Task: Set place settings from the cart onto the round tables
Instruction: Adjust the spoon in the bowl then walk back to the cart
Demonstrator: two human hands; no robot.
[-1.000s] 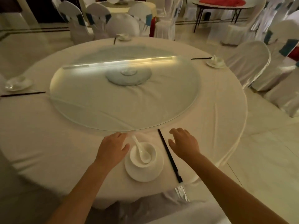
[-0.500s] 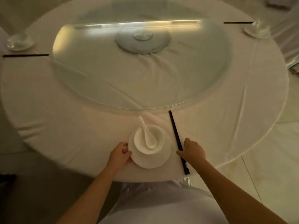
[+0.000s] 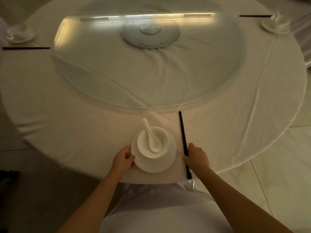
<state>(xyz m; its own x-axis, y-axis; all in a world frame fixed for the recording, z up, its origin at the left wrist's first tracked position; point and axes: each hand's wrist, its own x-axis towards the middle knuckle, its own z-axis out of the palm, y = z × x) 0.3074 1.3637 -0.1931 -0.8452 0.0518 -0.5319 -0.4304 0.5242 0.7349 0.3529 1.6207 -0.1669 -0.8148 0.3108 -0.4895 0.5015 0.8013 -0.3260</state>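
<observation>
Half a second ago my left hand (image 3: 123, 159) only touched the plate (image 3: 165, 163) rim; now thumb and fingers pinch its left edge, nudging it on the near table (image 3: 67, 125) edge. Bowl (image 3: 152, 142) and spoon (image 3: 151, 137) sit on the plate, unmoved. Right of that, my right hand (image 3: 197, 156) has closed on the chopsticks (image 3: 183, 137), fingers curled over their near end. Looks like final alignment; this setting is nearly done.

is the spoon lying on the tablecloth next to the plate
No, the spoon lies in the bowl, which sits on the plate.
</observation>
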